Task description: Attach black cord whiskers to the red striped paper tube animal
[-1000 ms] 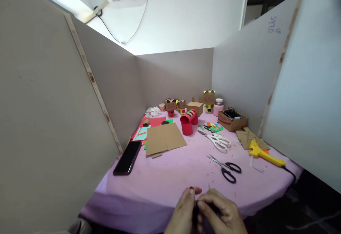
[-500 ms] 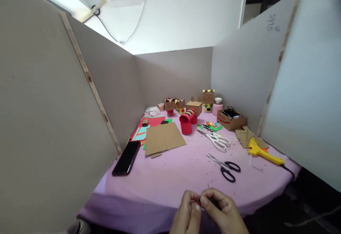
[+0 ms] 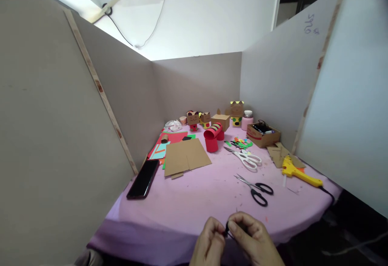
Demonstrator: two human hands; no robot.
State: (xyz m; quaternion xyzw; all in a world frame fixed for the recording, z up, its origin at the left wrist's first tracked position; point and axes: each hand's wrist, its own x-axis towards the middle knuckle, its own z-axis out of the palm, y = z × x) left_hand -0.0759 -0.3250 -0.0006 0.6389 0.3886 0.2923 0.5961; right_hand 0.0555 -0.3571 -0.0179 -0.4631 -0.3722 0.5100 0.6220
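Black strip [image 3: 226,229] pinched between our two hands

Half a second ago our fingers hid most of it; now more of its dark length shows in the gap between our left hand [image 3: 210,239] and right hand [image 3: 252,233], above the near edge of the cloth [image 3: 188,201]. Our right thumb and forefinger grip it, and our curled left fingers seem to grasp its other end, so we judge the handwork unfinished. Black-handled scissors [image 3: 252,185] lie beyond, untouched.

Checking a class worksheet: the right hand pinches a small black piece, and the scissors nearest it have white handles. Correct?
No: in the head view, the scissors nearest the right hand, which pinches a small black piece, have black handles.
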